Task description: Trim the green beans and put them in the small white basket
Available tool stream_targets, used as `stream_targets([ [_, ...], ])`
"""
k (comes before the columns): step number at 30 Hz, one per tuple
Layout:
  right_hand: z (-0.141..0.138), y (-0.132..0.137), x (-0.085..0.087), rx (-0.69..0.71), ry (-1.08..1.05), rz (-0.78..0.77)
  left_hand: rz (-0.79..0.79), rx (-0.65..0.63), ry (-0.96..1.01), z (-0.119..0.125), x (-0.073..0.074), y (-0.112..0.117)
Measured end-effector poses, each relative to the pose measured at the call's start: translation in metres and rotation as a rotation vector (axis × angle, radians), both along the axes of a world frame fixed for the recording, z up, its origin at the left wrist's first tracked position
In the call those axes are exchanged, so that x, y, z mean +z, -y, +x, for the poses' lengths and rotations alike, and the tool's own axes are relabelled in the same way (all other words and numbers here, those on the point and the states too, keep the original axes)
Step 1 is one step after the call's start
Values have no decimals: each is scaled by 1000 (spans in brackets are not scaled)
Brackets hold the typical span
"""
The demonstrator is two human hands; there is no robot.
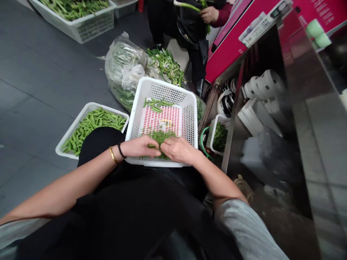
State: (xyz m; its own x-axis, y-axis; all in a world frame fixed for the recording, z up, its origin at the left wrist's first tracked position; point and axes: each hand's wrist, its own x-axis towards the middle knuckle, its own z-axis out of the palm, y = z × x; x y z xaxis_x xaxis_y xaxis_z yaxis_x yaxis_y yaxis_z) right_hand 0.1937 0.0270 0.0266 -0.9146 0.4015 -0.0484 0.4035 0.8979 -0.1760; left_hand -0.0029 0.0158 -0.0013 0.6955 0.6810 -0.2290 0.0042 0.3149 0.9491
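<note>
A white perforated basket point(191, 126) rests on my lap. Inside it, several green pea pods point(157, 104) lie toward the far side, and a heap of fine green trimmings point(162, 136) is piled at the near side. Over that heap my left hand point(142, 146) is closed on a pea pod point(151, 146), which partly shows between thumb and fingers. My right hand point(177, 149) meets it fingertip to fingertip in a pinch; what it grips is hidden by the fingers.
Left of my knee stands a white basket point(60, 148) full of pea pods. Beyond my basket are a plastic bag of greens point(119, 61) and a pile of cut stalks point(169, 65). A co-worker's hand point(209, 15) holds a stalk. A steel counter point(320, 119) runs along the right.
</note>
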Motion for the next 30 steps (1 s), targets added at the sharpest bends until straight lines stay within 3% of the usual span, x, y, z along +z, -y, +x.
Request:
stream_targets([
  [3,-2,-1,3,149,-113,-181,87,-160,38,-7,15,2],
  [5,-6,-1,5,125,-293,-236,35,-185,111,-11,21,2],
  [8,-16,0,2,-142,-534,-116,-100,86,229,-8,20,2],
  [11,-23,-2,-10,-351,-588,55,-213,367,297,4,8,2],
  [15,-26,-13,-23,-374,-550,177,-269,478,339,19,-6,2],
  [20,-33,-16,-17,-372,-658,196,-317,553,399,12,-7,-8],
  [23,-28,-7,-13,-384,-731,77,-341,793,472,-4,-10,-22],
  [25,-16,-8,-14,-342,-664,-90,-376,930,528,-13,-16,-30],
  [26,-9,-13,-16,-307,-553,-188,-406,914,532,-15,-19,-33],
  [28,5,-37,-27,-253,-214,-371,-469,782,512,-14,-26,-35],
  [30,15,-76,-43,-327,80,-478,-504,635,481,-9,-33,-35],
])
